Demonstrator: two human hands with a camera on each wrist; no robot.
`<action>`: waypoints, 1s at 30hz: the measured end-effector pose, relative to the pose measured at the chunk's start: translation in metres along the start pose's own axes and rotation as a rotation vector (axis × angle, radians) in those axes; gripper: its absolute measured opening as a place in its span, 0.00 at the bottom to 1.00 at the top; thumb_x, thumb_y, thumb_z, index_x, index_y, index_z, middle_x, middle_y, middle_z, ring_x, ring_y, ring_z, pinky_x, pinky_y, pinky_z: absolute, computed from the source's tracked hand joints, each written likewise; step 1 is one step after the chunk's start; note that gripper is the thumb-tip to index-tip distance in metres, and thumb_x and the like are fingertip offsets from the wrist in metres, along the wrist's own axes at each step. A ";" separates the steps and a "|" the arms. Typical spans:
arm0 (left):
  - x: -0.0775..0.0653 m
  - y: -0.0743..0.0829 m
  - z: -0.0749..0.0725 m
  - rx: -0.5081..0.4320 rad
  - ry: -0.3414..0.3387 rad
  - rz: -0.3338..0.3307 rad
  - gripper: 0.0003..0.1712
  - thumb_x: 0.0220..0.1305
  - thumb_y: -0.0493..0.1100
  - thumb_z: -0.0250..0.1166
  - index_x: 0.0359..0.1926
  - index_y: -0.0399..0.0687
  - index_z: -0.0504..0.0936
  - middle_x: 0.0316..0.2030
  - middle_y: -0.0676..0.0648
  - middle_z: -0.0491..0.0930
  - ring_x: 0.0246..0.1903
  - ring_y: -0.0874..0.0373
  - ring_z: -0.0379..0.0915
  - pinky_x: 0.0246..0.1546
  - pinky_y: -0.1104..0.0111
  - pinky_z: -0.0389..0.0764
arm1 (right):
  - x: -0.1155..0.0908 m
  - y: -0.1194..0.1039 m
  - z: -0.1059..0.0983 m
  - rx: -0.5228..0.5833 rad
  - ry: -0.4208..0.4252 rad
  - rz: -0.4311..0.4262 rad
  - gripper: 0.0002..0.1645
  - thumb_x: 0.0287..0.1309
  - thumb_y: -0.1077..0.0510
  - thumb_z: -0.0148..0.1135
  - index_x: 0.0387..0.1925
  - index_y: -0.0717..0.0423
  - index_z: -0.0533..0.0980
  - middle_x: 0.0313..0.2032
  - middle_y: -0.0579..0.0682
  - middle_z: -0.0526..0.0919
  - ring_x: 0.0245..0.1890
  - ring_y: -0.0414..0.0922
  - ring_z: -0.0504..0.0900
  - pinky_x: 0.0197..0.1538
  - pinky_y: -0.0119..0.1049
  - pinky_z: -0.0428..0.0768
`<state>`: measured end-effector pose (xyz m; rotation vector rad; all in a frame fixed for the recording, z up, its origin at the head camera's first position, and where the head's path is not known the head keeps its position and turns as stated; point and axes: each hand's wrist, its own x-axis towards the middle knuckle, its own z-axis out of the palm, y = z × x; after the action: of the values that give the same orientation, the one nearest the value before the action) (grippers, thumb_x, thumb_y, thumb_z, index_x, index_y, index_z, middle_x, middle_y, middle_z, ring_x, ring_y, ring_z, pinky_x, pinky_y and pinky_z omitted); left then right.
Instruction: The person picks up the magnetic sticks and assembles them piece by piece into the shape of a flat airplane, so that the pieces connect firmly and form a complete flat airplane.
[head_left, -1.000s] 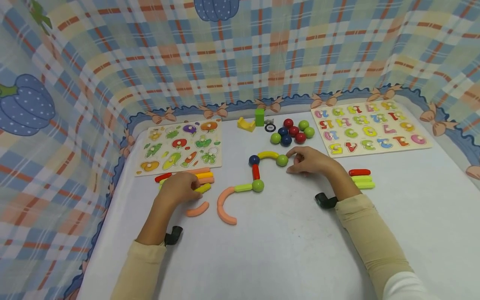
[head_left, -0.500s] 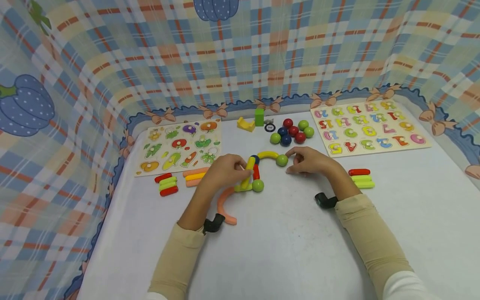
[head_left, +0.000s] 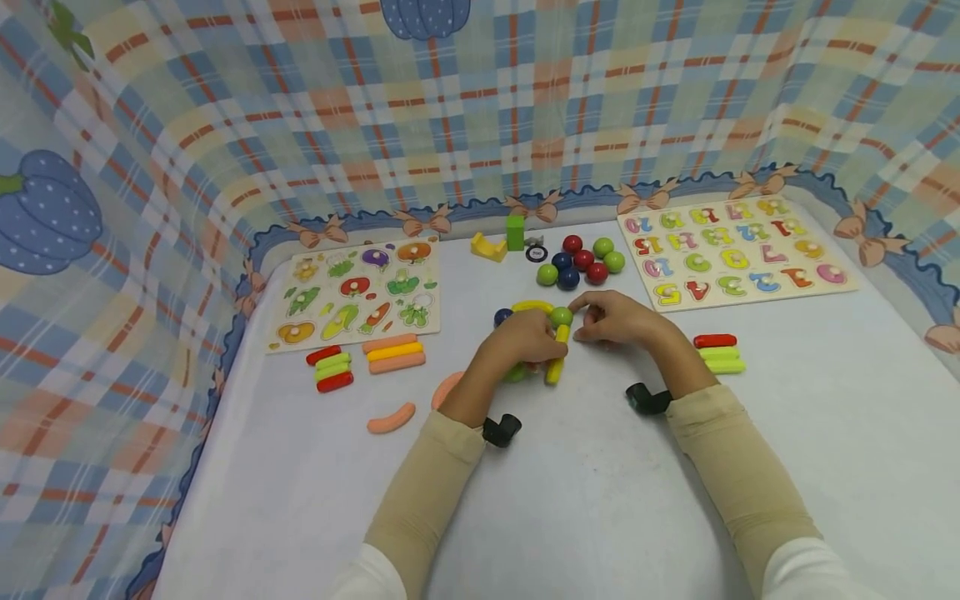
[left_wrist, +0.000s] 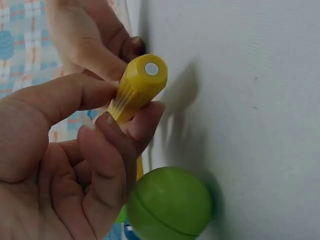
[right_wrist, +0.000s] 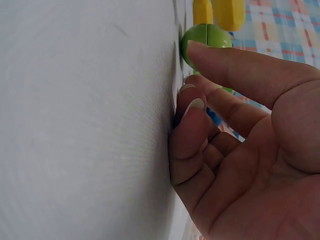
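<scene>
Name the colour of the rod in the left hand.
The rod is yellow, its end disc pale grey; best seen in the left wrist view.

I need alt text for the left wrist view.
A person's left hand pinches a yellow faceted rod with a pale round disc in its end. A glossy green ball lies on the white tabletop near the picture's bottom, and the right hand shows behind.

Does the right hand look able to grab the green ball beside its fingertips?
Likely yes: the right hand appears to hold nothing, it is right beside the green ball, and I see nothing between them.
</scene>
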<state>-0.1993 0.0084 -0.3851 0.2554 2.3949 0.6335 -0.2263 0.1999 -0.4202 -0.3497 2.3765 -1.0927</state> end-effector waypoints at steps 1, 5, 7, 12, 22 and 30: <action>0.001 0.001 0.000 -0.009 0.007 -0.011 0.19 0.54 0.50 0.62 0.13 0.45 0.75 0.09 0.50 0.71 0.10 0.58 0.67 0.12 0.71 0.64 | 0.000 0.000 0.000 -0.002 0.006 -0.001 0.25 0.49 0.55 0.66 0.50 0.52 0.71 0.27 0.54 0.73 0.22 0.48 0.72 0.26 0.36 0.72; 0.003 0.002 0.003 -0.056 0.021 -0.032 0.20 0.55 0.51 0.61 0.14 0.43 0.78 0.11 0.48 0.74 0.14 0.57 0.72 0.16 0.70 0.69 | 0.000 -0.001 -0.001 -0.008 0.007 -0.004 0.25 0.50 0.55 0.65 0.51 0.52 0.71 0.27 0.54 0.73 0.22 0.48 0.72 0.26 0.36 0.72; 0.004 0.001 0.004 -0.072 0.029 -0.022 0.21 0.56 0.52 0.62 0.16 0.42 0.80 0.12 0.48 0.76 0.15 0.57 0.73 0.18 0.70 0.70 | 0.000 -0.001 -0.001 -0.011 0.010 -0.008 0.25 0.51 0.55 0.64 0.51 0.53 0.71 0.26 0.53 0.73 0.22 0.48 0.72 0.26 0.36 0.71; 0.003 -0.002 0.007 -0.061 0.077 0.031 0.24 0.57 0.55 0.60 0.14 0.42 0.79 0.10 0.49 0.73 0.12 0.58 0.68 0.16 0.71 0.66 | 0.001 0.001 -0.001 -0.001 0.003 -0.006 0.23 0.53 0.54 0.62 0.51 0.52 0.71 0.27 0.53 0.73 0.23 0.48 0.72 0.27 0.37 0.71; -0.027 -0.016 0.019 0.158 0.366 0.204 0.11 0.54 0.53 0.64 0.32 0.53 0.78 0.25 0.57 0.74 0.26 0.61 0.67 0.27 0.71 0.70 | 0.003 -0.001 -0.002 0.039 -0.010 -0.006 0.21 0.57 0.44 0.56 0.50 0.48 0.73 0.30 0.56 0.75 0.22 0.50 0.72 0.27 0.39 0.73; -0.047 -0.030 0.026 0.263 0.545 0.087 0.16 0.49 0.56 0.67 0.36 0.53 0.81 0.34 0.51 0.69 0.29 0.59 0.66 0.28 0.68 0.69 | 0.009 -0.006 0.001 0.008 0.014 0.038 0.25 0.52 0.40 0.60 0.47 0.48 0.74 0.28 0.55 0.75 0.20 0.50 0.72 0.25 0.37 0.72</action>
<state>-0.1470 -0.0235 -0.3923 0.3323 3.0124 0.4646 -0.2329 0.1914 -0.4195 -0.2946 2.3808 -1.0901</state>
